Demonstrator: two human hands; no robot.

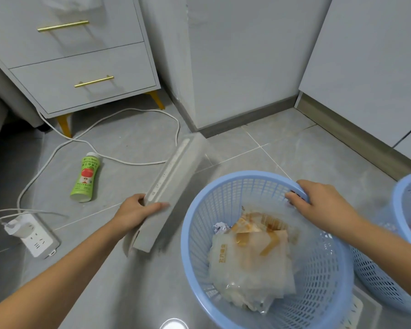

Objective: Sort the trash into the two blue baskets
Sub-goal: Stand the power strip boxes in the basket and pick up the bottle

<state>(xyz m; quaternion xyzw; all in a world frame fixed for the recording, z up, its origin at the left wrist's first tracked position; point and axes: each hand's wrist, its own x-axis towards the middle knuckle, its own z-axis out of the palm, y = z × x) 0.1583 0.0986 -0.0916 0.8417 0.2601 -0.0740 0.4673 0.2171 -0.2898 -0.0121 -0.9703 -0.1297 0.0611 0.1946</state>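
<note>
Nearest, a round blue basket (266, 245) stands on the grey tiled floor (138, 281), holding a crumpled clear plastic bag (249, 264) with orange-brown stains and printed lettering, and a small wad of white paper (220, 227) against its left wall. The right hand (323, 205) grips the basket's far rim, fingers curled over the edge into the mesh. Just to its right, a second blue basket (408, 210) is cut off by the frame edge; something purplish shows inside but I cannot tell what. The left hand (138, 210) holds a long grey carton box (169, 193) near its middle, thumb on top and fingers wrapped underneath, just left of the first basket. Further left a white power strip (33, 236) with a plug lies on the floor, its white cable (119, 160) looping away. A green apple-juice bottle (87, 178) lies on its side beyond. Farthest back stand a grey drawer cabinet (81, 67) with gold handles and legs, and pale walls
</note>
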